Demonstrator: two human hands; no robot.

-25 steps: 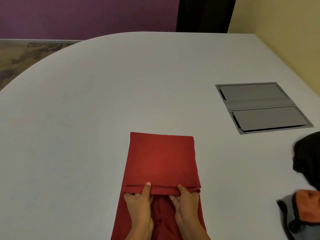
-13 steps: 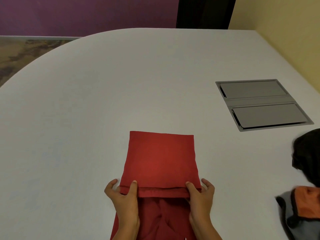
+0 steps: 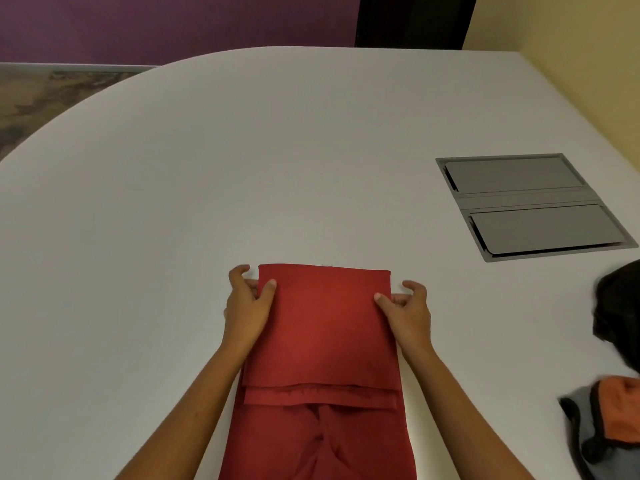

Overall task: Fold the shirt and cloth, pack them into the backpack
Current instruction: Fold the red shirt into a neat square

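head view — both hands' fingers point(image 3: 268, 289) curled, pinching red shirt's point(image 3: 325, 327) far side edges — left point(image 3: 247, 306), right point(image 3: 408, 310)

White table point(image 3: 277, 150) — purple wall point(image 3: 173, 26), yellow wall point(image 3: 571, 36).

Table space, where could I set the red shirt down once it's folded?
The table is bare left of the left hand and beyond the red shirt, up to the grey hatch. The near right is crowded by the backpack and dark cloth.
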